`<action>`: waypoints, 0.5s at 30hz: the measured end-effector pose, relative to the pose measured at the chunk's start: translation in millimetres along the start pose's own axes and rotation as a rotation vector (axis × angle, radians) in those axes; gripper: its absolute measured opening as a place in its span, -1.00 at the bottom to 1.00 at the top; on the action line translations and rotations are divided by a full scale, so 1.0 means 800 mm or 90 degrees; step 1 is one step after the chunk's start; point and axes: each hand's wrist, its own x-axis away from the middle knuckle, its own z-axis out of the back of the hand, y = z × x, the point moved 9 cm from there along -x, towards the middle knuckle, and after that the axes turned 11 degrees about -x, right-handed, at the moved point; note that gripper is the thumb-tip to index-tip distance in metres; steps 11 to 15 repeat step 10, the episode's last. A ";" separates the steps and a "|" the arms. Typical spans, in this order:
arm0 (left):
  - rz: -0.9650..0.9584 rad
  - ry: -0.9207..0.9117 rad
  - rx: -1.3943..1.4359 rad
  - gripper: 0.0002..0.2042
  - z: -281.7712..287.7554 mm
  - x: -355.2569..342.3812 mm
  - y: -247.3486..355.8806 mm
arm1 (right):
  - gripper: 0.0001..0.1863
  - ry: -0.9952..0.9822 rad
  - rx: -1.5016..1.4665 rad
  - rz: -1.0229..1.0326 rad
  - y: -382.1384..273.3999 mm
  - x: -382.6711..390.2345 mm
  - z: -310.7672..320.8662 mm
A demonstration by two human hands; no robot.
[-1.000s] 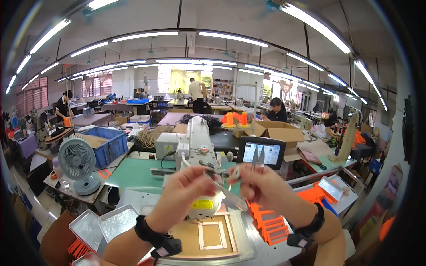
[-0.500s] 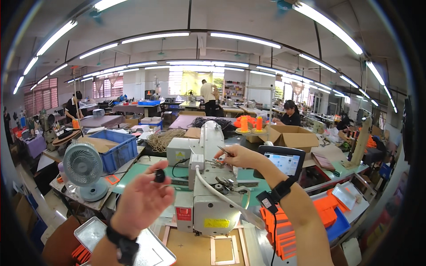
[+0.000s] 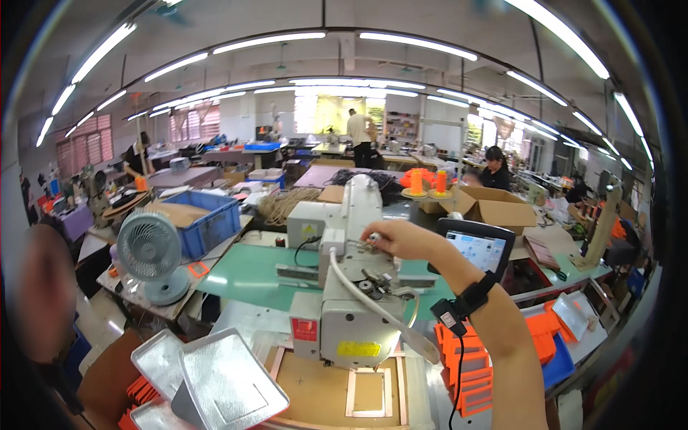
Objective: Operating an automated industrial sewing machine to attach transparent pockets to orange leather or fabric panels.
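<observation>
My right hand reaches over the top of a large industrial sewing machine. Its fingers are closed together above the machine's arm; a small pale bit shows at the fingertips, too small to name. At the far left edge my left hand is smeared by motion, so its fingers and anything in them cannot be made out. Below the machine head, a brown board carries a pale rectangular frame. Just right of my right hand stands a touch screen.
Silvery trays lie at the front left. A fan and a blue crate stand at left. Orange-edged pieces are stacked at right, near a blue tray. Orange thread cones and a cardboard box stand behind.
My left hand, which held a small round black part before the machine, has swung away to the far left. The pointed metal tool at my right hand no longer shows clearly. The view has shifted.
</observation>
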 end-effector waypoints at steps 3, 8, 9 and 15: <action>-0.009 0.112 -0.185 -0.64 0.112 0.072 0.106 | -0.76 -0.060 -0.108 0.073 0.004 -0.068 -0.048; 0.138 0.214 -0.350 -0.62 0.219 0.204 0.200 | -0.73 -0.016 -0.042 0.062 0.001 -0.022 -0.017; 0.203 0.272 -0.322 -0.63 0.283 0.293 0.210 | -0.73 -0.034 -0.015 0.072 -0.065 -0.026 -0.011; 0.215 0.296 -0.320 -0.62 0.323 0.318 0.204 | -0.73 -0.035 0.000 0.024 -0.066 0.003 0.014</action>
